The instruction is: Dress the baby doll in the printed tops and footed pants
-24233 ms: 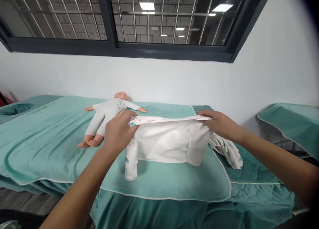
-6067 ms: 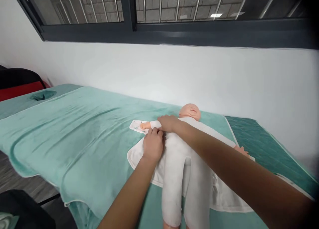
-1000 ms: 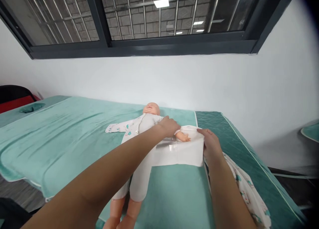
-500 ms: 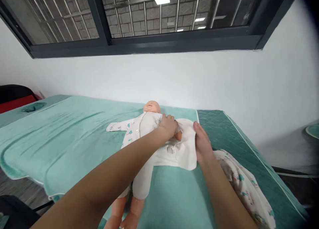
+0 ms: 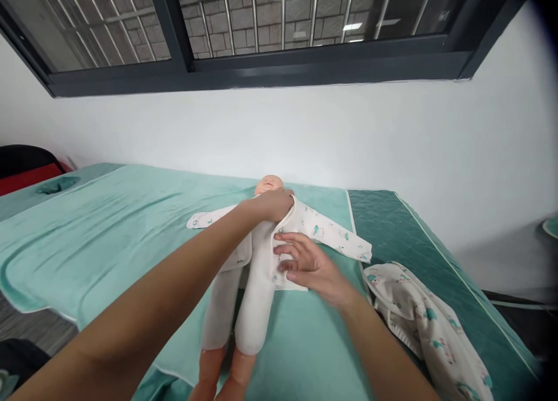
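A baby doll [image 5: 258, 308] lies on its back, its head toward the wall. It wears a white baby shirt [image 5: 320, 224] with a small green print, open down the front. Both sleeves stretch out sideways. At the collar, my left hand [image 5: 274, 204] is closed on the shirt's edge, near the doll's chin. Lower down, my right hand [image 5: 311, 267] has its fingers apart at the right front panel, fingertips by its edge. My left forearm covers part of the chest and the other panel.
A crumpled printed garment [image 5: 429, 325] lies on the right, partly on the dark green quilted cover [image 5: 379, 226]. A light green blanket [image 5: 117, 226] is spread under the doll. Behind stand a white wall [image 5: 283, 133] and a barred window [image 5: 305, 29]. A red and black object [image 5: 28, 168] is at far left.
The right front panel, folded back white side up before, now lies over the doll's side, print showing, its sleeve spread right. My left hand moved up to the collar; my right hand released the panel.
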A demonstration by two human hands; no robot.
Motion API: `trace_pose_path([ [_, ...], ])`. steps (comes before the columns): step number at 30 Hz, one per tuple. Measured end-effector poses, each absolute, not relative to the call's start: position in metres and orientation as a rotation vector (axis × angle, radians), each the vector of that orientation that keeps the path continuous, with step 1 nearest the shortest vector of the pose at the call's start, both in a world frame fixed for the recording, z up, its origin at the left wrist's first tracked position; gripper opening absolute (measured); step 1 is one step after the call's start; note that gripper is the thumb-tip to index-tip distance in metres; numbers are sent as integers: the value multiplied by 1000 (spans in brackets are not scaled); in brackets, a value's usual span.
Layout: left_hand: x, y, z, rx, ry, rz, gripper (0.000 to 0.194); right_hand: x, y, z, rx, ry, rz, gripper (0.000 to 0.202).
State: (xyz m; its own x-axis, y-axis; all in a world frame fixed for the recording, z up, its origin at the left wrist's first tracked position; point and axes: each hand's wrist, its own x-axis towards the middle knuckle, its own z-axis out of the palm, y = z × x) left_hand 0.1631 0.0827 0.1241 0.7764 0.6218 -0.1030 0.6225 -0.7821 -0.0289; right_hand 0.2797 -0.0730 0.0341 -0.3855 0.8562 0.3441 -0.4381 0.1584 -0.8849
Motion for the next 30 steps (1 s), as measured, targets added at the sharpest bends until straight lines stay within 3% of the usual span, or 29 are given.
trace_pose_path([
  [7,151,78,123,2707,1263,154,44,278,-77,40,-523,-1463,1395,64],
  [12,164,64,122,2667,1353,113,22,279,-77,37,-624,-1546,1310,50],
  [16,152,73,129,2622,1513,313,24,278,-75,28,-1003,-1627,757,26],
  [21,114,84,116,2326,1670,685,19,275,-76,23,-1171,-1899,424,43],
  [26,70,46,71,1815,1534,1233,34,268,-81,27,-1056,-2123,56,26],
  [30,34,-8,36,1508,1635,1319,30,264,-84,25,-1011,-2168,-134,26],
])
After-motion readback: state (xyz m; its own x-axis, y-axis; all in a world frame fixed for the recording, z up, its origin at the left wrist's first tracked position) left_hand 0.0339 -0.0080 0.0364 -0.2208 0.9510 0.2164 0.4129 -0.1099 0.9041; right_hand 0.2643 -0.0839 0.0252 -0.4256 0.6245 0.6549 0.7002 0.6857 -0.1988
